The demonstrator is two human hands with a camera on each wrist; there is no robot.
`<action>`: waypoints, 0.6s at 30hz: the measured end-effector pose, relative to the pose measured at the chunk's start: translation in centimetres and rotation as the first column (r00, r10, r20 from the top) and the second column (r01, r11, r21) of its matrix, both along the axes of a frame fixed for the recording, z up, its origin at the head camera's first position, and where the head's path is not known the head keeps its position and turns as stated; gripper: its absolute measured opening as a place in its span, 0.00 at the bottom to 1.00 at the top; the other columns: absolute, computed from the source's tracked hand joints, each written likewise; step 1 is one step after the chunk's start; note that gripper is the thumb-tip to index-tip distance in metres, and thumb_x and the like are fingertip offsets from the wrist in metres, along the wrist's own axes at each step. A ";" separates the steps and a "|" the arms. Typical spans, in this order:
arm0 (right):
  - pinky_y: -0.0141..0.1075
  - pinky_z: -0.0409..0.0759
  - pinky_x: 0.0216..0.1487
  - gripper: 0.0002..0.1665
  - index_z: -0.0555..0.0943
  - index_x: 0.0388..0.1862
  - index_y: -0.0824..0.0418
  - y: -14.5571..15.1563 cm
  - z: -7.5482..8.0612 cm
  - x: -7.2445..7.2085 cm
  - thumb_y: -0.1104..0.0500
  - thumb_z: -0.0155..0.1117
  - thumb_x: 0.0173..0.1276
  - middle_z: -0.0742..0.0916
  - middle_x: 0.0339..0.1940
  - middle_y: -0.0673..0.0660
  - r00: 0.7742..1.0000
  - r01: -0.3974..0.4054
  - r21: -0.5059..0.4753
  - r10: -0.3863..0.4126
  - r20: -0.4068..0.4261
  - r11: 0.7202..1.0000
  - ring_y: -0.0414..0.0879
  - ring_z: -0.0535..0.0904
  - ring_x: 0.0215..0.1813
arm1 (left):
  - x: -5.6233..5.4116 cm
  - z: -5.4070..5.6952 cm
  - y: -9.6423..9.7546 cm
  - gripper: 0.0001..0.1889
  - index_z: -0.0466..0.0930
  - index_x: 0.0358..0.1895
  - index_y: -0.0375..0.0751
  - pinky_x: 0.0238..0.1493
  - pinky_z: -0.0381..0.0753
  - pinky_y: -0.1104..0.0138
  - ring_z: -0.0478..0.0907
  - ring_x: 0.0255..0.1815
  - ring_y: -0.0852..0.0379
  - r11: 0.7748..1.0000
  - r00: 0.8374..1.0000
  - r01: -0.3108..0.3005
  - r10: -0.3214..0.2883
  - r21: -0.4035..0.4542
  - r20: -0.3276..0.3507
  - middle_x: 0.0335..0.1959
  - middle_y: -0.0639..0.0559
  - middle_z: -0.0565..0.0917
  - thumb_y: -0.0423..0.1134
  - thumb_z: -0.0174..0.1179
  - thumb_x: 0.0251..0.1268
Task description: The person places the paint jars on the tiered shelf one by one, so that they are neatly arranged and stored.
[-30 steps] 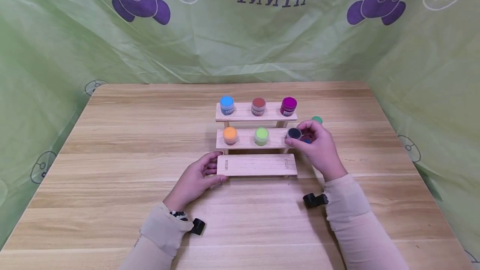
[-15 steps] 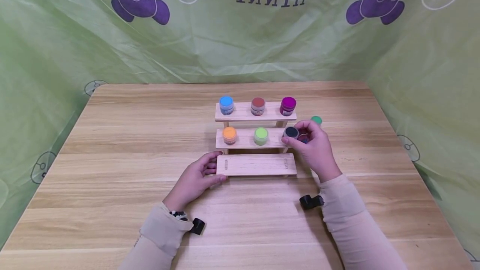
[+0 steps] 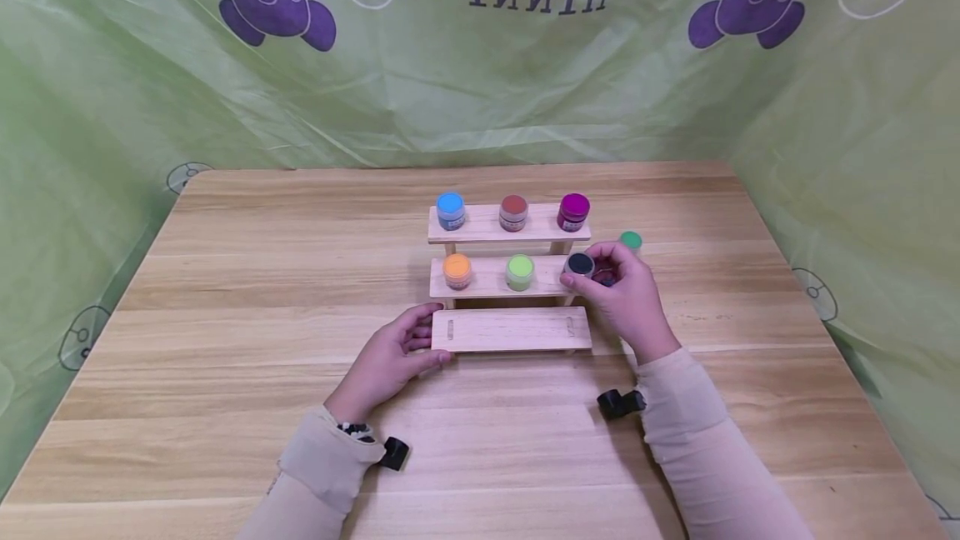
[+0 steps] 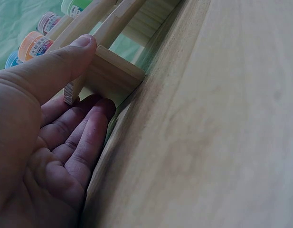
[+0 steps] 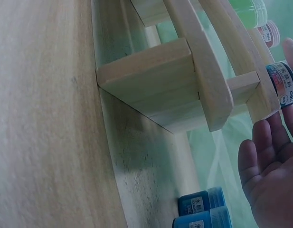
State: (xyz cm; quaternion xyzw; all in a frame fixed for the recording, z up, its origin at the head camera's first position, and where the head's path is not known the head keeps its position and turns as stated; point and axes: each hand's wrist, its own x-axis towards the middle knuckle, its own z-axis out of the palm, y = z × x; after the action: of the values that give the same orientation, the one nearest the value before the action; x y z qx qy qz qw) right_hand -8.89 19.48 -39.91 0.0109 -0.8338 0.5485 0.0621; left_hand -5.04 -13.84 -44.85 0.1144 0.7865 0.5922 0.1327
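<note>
A three-tier wooden display rack (image 3: 512, 329) stands mid-table. My left hand (image 3: 386, 361) holds the left end of its lowest tier; in the left wrist view the thumb (image 4: 72, 59) lies on the board's edge, the fingers beside and under its end. With thumb and fingers, my right hand (image 3: 628, 294) grips a black-topped paint jar (image 3: 580, 265) at the right end of the middle tier. Its printed label shows on the paint jar (image 5: 283, 85) in the right wrist view. An orange jar (image 3: 457, 272) and a light green jar (image 3: 519, 272) share that tier.
The top tier bears a blue jar (image 3: 451, 212), a brown jar (image 3: 513, 213) and a purple jar (image 3: 573, 212). A green-lidded jar (image 3: 631, 240) shows behind my right hand. Two blue jars (image 5: 201, 202) stand right of the rack. Green cloth (image 3: 480, 90) hangs around the table.
My right hand has moved slightly left with the black-topped jar, further onto the middle tier's right end. My left hand stays at the lowest tier.
</note>
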 end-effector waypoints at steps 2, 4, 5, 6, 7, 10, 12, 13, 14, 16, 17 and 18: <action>0.25 0.77 0.39 0.26 0.76 0.50 0.67 0.1 0.0 0.0 0.58 0.79 0.60 0.81 0.41 0.59 1.000 -0.007 0.006 0.007 0.002 1.000 0.48 0.76 0.41 | 0.0 0.0 0.0 0.38 0.68 0.71 0.38 0.57 0.82 0.66 0.82 0.53 0.47 1.000 1.000 0.001 -0.001 -0.002 -0.001 0.55 0.39 0.80 0.34 0.75 0.56; 0.25 0.77 0.39 0.26 0.77 0.50 0.67 0.2 0.1 0.0 0.57 0.79 0.60 0.81 0.41 0.59 1.000 -0.014 0.018 0.014 0.008 1.000 0.48 0.76 0.41 | 0.0 0.0 0.0 0.38 0.68 0.71 0.38 0.57 0.82 0.66 0.81 0.53 0.47 1.000 1.000 0.000 0.000 -0.003 -0.001 0.55 0.39 0.80 0.34 0.75 0.56; 0.24 0.78 0.39 0.27 0.77 0.51 0.67 0.2 0.1 0.0 0.56 0.79 0.60 0.82 0.42 0.59 1.000 -0.020 0.021 0.020 0.012 1.000 0.48 0.77 0.41 | 0.0 0.0 0.0 0.38 0.69 0.71 0.38 0.57 0.82 0.66 0.81 0.53 0.48 1.000 1.000 -0.001 0.001 -0.002 0.000 0.55 0.39 0.80 0.34 0.75 0.56; 0.24 0.78 0.40 0.27 0.78 0.52 0.66 0.3 0.1 0.0 0.56 0.79 0.60 0.82 0.42 0.59 1.000 -0.024 0.023 0.024 0.016 0.999 0.48 0.77 0.41 | 0.0 0.0 0.0 0.38 0.68 0.71 0.38 0.57 0.82 0.66 0.81 0.53 0.47 1.000 1.000 -0.001 0.001 -0.003 0.000 0.55 0.39 0.80 0.34 0.75 0.56; 0.24 0.78 0.40 0.28 0.78 0.53 0.66 0.4 0.2 0.1 0.55 0.79 0.60 0.82 0.43 0.59 0.999 -0.031 0.025 0.030 0.020 0.999 0.47 0.77 0.41 | 0.0 0.0 0.0 0.38 0.69 0.71 0.38 0.57 0.82 0.66 0.81 0.53 0.47 1.000 1.000 -0.001 0.001 -0.004 0.000 0.55 0.39 0.80 0.33 0.75 0.56; 0.24 0.79 0.41 0.30 0.79 0.56 0.65 0.7 0.4 0.1 0.55 0.79 0.60 0.83 0.44 0.60 0.998 -0.057 0.018 0.056 0.031 0.998 0.47 0.78 0.42 | 0.1 0.0 0.0 0.38 0.68 0.71 0.37 0.57 0.83 0.65 0.82 0.53 0.47 1.000 1.000 -0.002 0.002 -0.005 -0.007 0.55 0.39 0.80 0.33 0.75 0.56; 0.24 0.80 0.42 0.31 0.79 0.58 0.65 0.9 0.6 0.1 0.55 0.79 0.60 0.83 0.44 0.60 0.997 -0.075 0.013 0.074 0.034 0.997 0.46 0.78 0.42 | 0.1 0.0 0.0 0.38 0.68 0.71 0.37 0.56 0.83 0.65 0.82 0.53 0.47 1.000 1.000 -0.003 0.003 -0.007 -0.009 0.55 0.39 0.80 0.33 0.75 0.56; 0.24 0.80 0.43 0.31 0.79 0.59 0.64 1.1 0.6 0.2 0.55 0.79 0.60 0.83 0.44 0.60 0.996 -0.085 0.008 0.084 0.035 0.996 0.46 0.79 0.43 | 0.1 0.0 0.0 0.38 0.68 0.71 0.37 0.56 0.83 0.65 0.82 0.53 0.47 1.000 1.000 -0.004 0.004 -0.007 -0.009 0.55 0.39 0.81 0.33 0.75 0.56; 0.25 0.80 0.43 0.30 0.79 0.59 0.64 1.2 0.7 0.1 0.56 0.79 0.60 0.83 0.44 0.60 0.995 -0.093 0.008 0.093 0.035 0.996 0.46 0.79 0.43 | 0.1 0.0 0.0 0.38 0.68 0.71 0.37 0.56 0.83 0.66 0.82 0.53 0.48 1.000 1.000 -0.003 0.003 -0.007 -0.009 0.55 0.39 0.81 0.33 0.75 0.56; 0.25 0.81 0.43 0.30 0.80 0.59 0.63 1.5 0.8 0.1 0.56 0.79 0.60 0.83 0.43 0.59 0.994 -0.108 0.011 0.107 0.035 0.994 0.45 0.80 0.43 | 0.1 0.1 0.1 0.38 0.68 0.71 0.37 0.56 0.83 0.66 0.82 0.53 0.48 1.000 1.000 -0.005 0.005 -0.005 -0.003 0.54 0.39 0.81 0.33 0.75 0.56; 0.25 0.81 0.44 0.30 0.80 0.59 0.63 1.7 0.8 0.1 0.56 0.79 0.60 0.83 0.44 0.59 0.993 -0.114 0.011 0.113 0.036 0.993 0.45 0.80 0.43 | 0.1 0.1 0.1 0.38 0.68 0.71 0.37 0.56 0.83 0.66 0.82 0.53 0.48 1.000 1.000 -0.006 0.006 -0.004 -0.003 0.54 0.39 0.81 0.33 0.75 0.56; 0.25 0.81 0.44 0.30 0.80 0.59 0.63 1.9 0.8 0.1 0.55 0.79 0.60 0.84 0.44 0.59 0.992 -0.119 0.012 0.119 0.038 0.993 0.45 0.80 0.44 | 0.1 0.1 0.1 0.38 0.68 0.71 0.37 0.56 0.83 0.67 0.82 0.53 0.48 1.000 1.000 -0.006 0.006 -0.004 -0.002 0.54 0.39 0.81 0.33 0.75 0.56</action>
State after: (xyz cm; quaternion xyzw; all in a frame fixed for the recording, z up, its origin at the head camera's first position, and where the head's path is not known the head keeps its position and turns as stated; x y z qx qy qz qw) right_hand -8.82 21.35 -39.08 0.0509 -0.8365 0.5455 0.0137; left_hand -4.94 -13.77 -44.77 0.1126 0.7881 0.5909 0.1304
